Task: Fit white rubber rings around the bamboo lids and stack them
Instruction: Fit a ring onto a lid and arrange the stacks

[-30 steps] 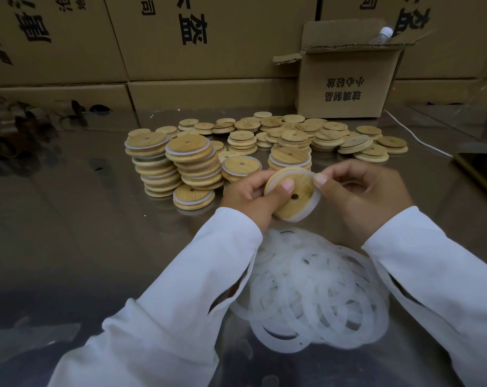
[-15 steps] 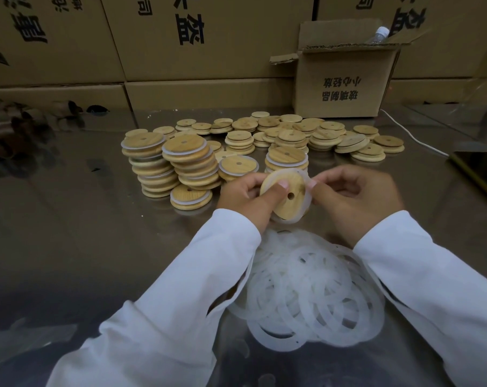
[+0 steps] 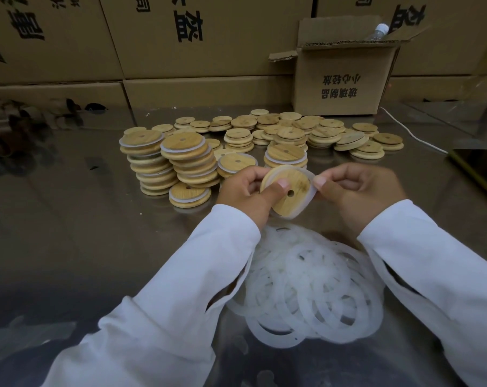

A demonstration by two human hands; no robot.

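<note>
Several dark objects (image 3: 10,127), far left at the back of the table (image 3: 69,233); too blurred to identify.

Cartons (image 3: 203,37), printed, in a row along the back.

Two tall stacks of ringed lids, left of centre, touching: left stack (image 3: 145,160), leaning slightly; right stack (image 3: 190,163).

One short stack (image 3: 189,194) of ringed lids, just in front of the right stack.

Two low stacks of ringed lids, one (image 3: 238,163) behind the left hand and one (image 3: 285,156) behind the held lid.

Left hand (image 3: 243,192), white sleeve (image 3: 166,317): fingers curled behind the lid (image 3: 295,180), thumb laid across its face. The lid is held above the table at centre, tilted towards the camera, with a small hole near its middle.

Ring (image 3: 306,203), white, around the lid; it stands away from the rim on the right and lower side.

Right hand (image 3: 359,191): thumb and forefinger pinch the ring at the lid's right edge; the other fingers are curled in.

Loose rings (image 3: 315,289), many, heaped and overlapping, on the table between the forearms.

Bare lids (image 3: 315,129), many, in low piles across the table's back, centre to right.

Box (image 3: 342,79), open, right of centre at the back; a bottle (image 3: 377,32) shows at its top.

Cable (image 3: 412,134), white, running from the box to the right.

One dark flat device (image 3: 482,169), at the right edge.
</note>
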